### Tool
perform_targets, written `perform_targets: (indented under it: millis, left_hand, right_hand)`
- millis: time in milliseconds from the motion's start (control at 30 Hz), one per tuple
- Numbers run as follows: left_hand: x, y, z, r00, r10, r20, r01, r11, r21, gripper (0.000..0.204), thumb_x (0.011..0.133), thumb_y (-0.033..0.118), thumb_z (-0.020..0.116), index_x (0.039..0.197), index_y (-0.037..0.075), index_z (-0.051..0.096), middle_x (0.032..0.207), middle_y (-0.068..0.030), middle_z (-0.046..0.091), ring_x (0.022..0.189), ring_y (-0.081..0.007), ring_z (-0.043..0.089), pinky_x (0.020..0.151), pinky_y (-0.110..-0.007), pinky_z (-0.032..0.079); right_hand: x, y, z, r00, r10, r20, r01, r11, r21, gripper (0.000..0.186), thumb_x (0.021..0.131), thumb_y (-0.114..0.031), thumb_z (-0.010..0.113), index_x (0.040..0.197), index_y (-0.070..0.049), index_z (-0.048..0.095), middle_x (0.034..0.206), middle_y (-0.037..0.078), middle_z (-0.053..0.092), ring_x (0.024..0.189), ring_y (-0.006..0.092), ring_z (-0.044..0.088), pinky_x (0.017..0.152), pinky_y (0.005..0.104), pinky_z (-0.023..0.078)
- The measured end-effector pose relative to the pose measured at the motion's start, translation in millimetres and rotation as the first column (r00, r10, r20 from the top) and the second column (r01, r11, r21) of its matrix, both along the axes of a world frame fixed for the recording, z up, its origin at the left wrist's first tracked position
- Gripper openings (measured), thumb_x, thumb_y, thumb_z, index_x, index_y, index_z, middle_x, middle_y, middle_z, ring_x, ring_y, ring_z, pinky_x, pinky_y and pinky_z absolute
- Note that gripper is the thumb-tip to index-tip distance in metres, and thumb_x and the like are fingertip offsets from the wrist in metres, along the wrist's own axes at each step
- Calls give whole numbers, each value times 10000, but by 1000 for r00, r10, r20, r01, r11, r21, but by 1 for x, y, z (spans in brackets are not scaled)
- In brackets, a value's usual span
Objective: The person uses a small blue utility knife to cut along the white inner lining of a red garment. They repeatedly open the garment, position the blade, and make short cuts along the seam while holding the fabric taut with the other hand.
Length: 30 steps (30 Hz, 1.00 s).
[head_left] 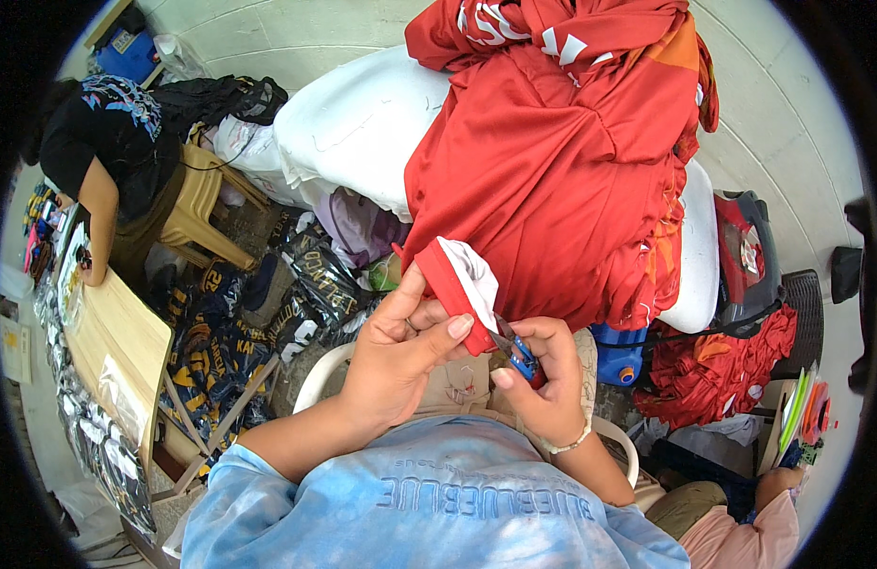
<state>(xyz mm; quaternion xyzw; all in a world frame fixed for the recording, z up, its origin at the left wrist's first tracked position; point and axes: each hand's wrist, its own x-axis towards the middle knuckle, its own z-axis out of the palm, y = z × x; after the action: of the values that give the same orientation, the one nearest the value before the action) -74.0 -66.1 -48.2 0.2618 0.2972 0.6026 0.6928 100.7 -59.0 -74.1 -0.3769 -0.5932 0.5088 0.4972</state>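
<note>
A folded red and white fabric piece (450, 284), possibly a collar or cuff, is pinched between the thumb and fingers of my left hand (393, 353). My right hand (552, 381) is closed around small thread snips (522, 358) with blue and red handles. Their blades touch or lie right beside the fabric's lower white edge; whether they are cutting, I cannot tell. Just beyond my hands, a heap of red jerseys (538, 180) with white lettering and orange parts hangs over a white padded surface (362, 119).
To the left a person (111, 171) in a black shirt leans over a wooden table (116, 341), beside a yellow plastic stool (206, 204). Dark printed garments (230, 351) lie on the floor. On the right are more red garments (718, 365), a blue container (620, 356) and another person's pink sleeve (742, 539).
</note>
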Motion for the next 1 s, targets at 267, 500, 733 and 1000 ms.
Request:
perform_targets:
  millis: [267,500,733,1000]
  left_hand:
    - [0,-1,2,1000,-10,-20,9,1000,-29,641,900,-26,555,1456,101,263,1196,-92,600,1083,-134,580,896,-296,512]
    - [3,-2,2,999,-16,-28,14,998,-67,622,899,-26,559,1445,108,293,1171,-78,615,1042,-116,596,874,-280,521]
    - [5,-2,4,999,-15,-37,12,997,-80,621,900,-16,566,1444,126,303,1144,-63,628,998,-98,608,831,-261,531]
    - [3,-3,6,997,-35,-76,26,993,-117,631,899,5,579,1449,130,295,1120,-53,640,949,-85,620,778,-242,534]
  right_hand:
    - [4,2,-3,980,-64,186,22,975,221,344,754,-121,787,994,5,575,794,65,636,656,100,594,590,230,469]
    - [6,4,3,970,-65,233,-5,957,290,328,741,-119,794,972,7,598,768,58,633,634,100,586,572,230,462]
    - [7,4,6,976,-45,215,-16,962,272,313,746,-112,788,975,6,610,751,51,627,629,90,574,570,226,457]
    - [6,4,4,983,-35,181,-11,969,246,293,756,-132,785,964,-4,623,742,47,623,621,87,570,564,224,453]
